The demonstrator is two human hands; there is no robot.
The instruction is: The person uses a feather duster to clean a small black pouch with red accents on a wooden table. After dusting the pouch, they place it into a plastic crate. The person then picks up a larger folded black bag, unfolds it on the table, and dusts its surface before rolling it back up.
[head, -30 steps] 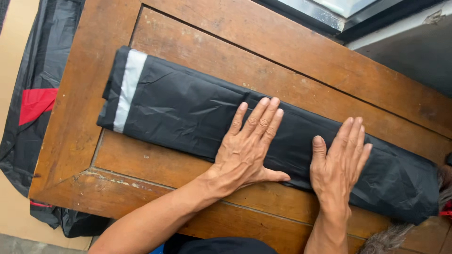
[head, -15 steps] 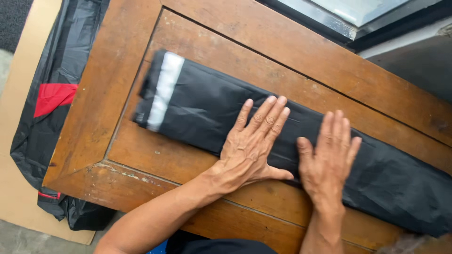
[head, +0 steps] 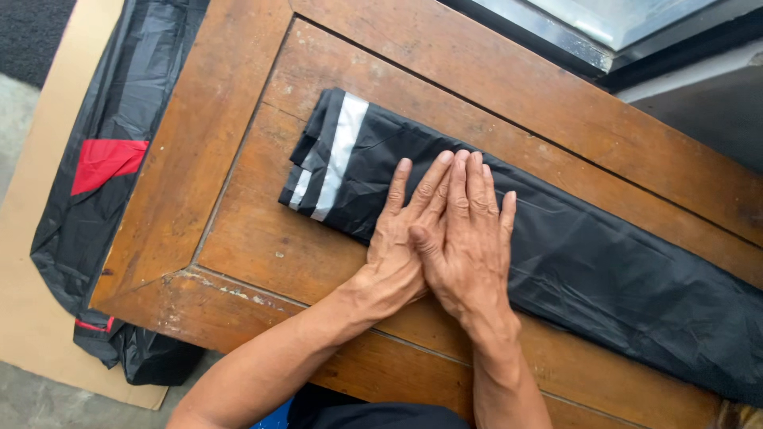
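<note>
A long black garment point(head: 620, 270), folded into a narrow strip, lies slantwise across a wooden table point(head: 238, 238). A grey reflective band point(head: 342, 155) crosses its left end. My left hand point(head: 397, 238) lies flat on the strip, palm down, fingers spread toward the band. My right hand point(head: 469, 230) presses flat beside it and partly overlaps it, fingers together and pointing away from me. Neither hand grips the fabric.
Black plastic sheeting with a red patch point(head: 103, 163) hangs off the table's left side over a brown cardboard sheet point(head: 32, 302) on the floor. A dark ledge with a pale surface point(head: 604, 24) runs along the table's far edge.
My right hand slid left along the strip until it met and overlapped my left hand. The view has shifted, so the garment's banded end sits nearer the middle.
</note>
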